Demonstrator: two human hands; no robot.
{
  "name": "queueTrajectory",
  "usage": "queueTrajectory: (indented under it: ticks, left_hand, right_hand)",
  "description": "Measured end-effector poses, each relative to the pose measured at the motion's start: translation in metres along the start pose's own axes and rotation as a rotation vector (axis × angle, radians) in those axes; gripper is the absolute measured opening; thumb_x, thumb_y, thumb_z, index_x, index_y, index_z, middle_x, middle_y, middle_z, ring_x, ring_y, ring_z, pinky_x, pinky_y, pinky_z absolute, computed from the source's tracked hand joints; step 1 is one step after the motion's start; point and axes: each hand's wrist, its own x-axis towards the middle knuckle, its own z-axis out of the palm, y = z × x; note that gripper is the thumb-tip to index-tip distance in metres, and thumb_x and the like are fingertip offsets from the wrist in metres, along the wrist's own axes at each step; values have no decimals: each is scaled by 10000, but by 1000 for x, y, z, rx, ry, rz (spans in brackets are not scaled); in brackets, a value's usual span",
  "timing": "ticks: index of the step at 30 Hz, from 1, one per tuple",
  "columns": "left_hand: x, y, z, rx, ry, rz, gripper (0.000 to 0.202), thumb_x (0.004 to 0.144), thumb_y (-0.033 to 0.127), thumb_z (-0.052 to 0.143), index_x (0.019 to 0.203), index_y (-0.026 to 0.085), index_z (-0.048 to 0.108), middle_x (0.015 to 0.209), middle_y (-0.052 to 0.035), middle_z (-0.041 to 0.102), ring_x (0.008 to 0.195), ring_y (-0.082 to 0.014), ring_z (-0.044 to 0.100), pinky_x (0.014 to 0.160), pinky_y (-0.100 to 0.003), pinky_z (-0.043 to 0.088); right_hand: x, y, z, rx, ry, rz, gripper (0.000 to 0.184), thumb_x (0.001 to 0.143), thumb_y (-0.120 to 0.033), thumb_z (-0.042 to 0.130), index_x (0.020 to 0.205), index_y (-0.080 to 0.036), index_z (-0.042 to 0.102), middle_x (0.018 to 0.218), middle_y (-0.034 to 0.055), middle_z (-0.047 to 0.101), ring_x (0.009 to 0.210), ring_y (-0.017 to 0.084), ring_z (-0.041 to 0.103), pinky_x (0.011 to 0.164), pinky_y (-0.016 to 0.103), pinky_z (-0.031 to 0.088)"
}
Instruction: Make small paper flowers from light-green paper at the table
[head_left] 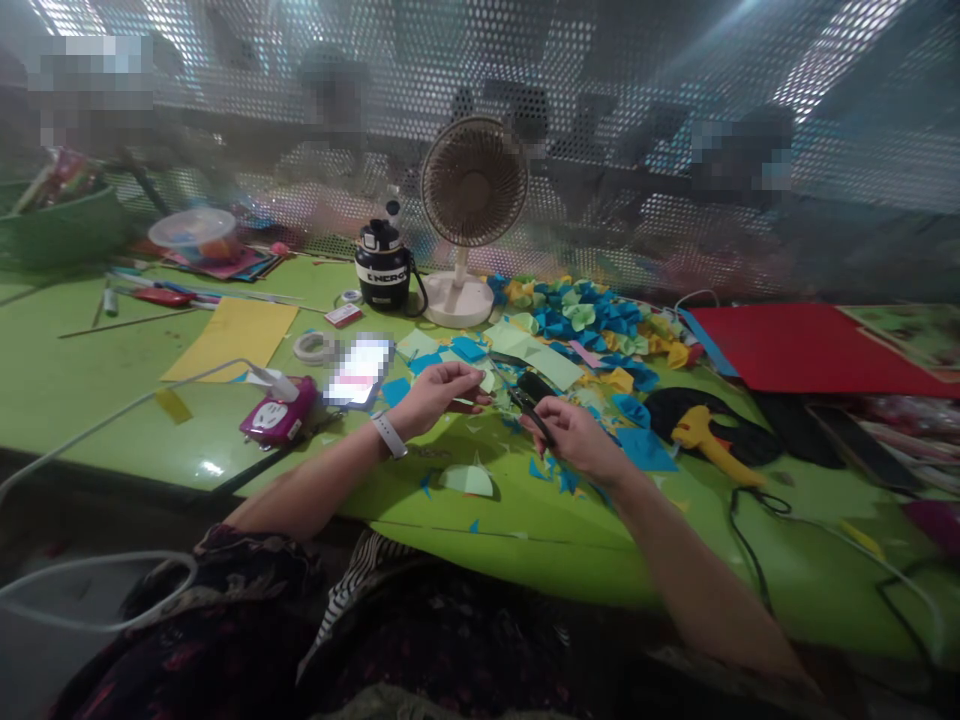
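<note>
The work here looks like cutting paper shapes. The left hand [439,392] pinches a small bit of paper [484,380] between its fingertips, closed on it, just above the middle of the table [90,370], a little way in from the near edge. The right hand [577,440] is wrapped around a pair of black scissors [529,400], with the blades pointing at the paper. I cannot tell if the blades are open or shut.

I think the cut is just being lined up. The next move calls for a still left hand and for the paper to sit right between the blades, because the bit is small and the fingertips are close to them.

Blue and green scraps [555,475] lie by the near edge under the hands, and so does a pale half-round piece [466,480].

Now the things that hold other things. A green basket [60,225] stands at the far left corner with long, thin things sticking up out of it, too blurry to name. Beside it, along the far edge, is a clear tub [196,232] with a lid on, and something orange and blue shows through. A black jug [382,265] stands by a fan [472,185] with its cap on, so what is inside is hidden. A heap of paper flowers [592,315] lies loose on the table, not in any box.
</note>
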Motion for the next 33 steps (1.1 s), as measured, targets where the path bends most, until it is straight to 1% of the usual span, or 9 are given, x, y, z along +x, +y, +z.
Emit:
queueTrajectory:
  ticks: [5, 9, 13, 18, 23, 25, 27, 30, 33]
  left_hand:
    - [3, -1, 0, -78, 39, -21, 208, 852, 285, 713, 808, 130, 582, 767, -72, 731, 705, -167, 739, 586, -215, 566]
    - [3, 0, 2, -154, 108, -71, 220, 887, 270, 667, 751, 126, 570, 723, -86, 719, 699, -186, 744, 558, -207, 554]
    - [2, 4, 4, -209, 84, -67, 141, 884, 228, 661, 815, 108, 633, 883, -130, 752, 829, -199, 749, 677, -238, 582]
    - [-1, 4, 3, -247, 13, -17, 82, 833, 147, 678, 906, 110, 674, 997, -134, 751, 945, -202, 730, 809, -274, 577]
    - [-2, -2, 2, -190, -51, 42, 442, 761, 49, 698, 1184, 146, 616, 1044, -108, 746, 984, -178, 711, 813, -253, 549]
    - [-1, -5, 2, -170, -77, 79, 616, 756, 56, 714, 1330, 183, 528, 1081, -101, 740, 1050, -180, 691, 844, -254, 528]
    - [0, -10, 1, -141, -101, 134, 760, 762, 68, 723, 1443, 215, 418, 1120, -98, 731, 1104, -182, 668, 890, -265, 499]
    - [2, -17, -1, -92, -136, 221, 849, 791, 91, 717, 1516, 246, 304, 1172, -100, 715, 1164, -188, 635, 958, -298, 462]
    - [2, -22, 0, -30, -182, 261, 844, 837, 132, 686, 1540, 288, 247, 1260, -114, 671, 1196, -209, 615, 974, -334, 463]
  right_hand:
    - [1, -2, 0, -26, 51, 8, 531, 640, -689, 722, 705, -211, 501, 563, 1, 610, 461, 103, 467, 431, 238, 302]
    - [3, 0, 1, -84, 75, 26, 512, 616, -670, 742, 695, -222, 506, 569, 13, 620, 517, 151, 553, 482, 266, 382]
    - [6, 10, 1, -160, 112, 38, 496, 597, -642, 762, 683, -226, 505, 581, 12, 627, 565, 177, 593, 542, 284, 418]
    - [8, 18, 4, -491, 147, 23, 345, 704, -532, 733, 673, -233, 563, 659, 35, 661, 580, 183, 555, 548, 299, 368]
    - [7, 15, 9, -754, 159, -102, 269, 771, -449, 695, 674, -226, 580, 787, 62, 670, 666, 196, 582, 569, 295, 330]
    - [7, 14, 11, -865, 137, -95, 231, 798, -416, 672, 702, -218, 602, 787, 62, 668, 686, 195, 594, 564, 286, 308]
    - [8, 14, 10, -931, 103, -40, 174, 821, -375, 651, 763, -212, 635, 738, 53, 675, 681, 194, 608, 556, 280, 286]
    - [8, 15, 5, -918, 31, -14, 128, 828, -326, 640, 868, -208, 670, 730, 42, 705, 689, 192, 627, 561, 275, 297]
    - [6, 15, 1, -755, 23, -51, 174, 799, -314, 642, 934, -212, 682, 786, 39, 719, 663, 179, 608, 575, 280, 353]
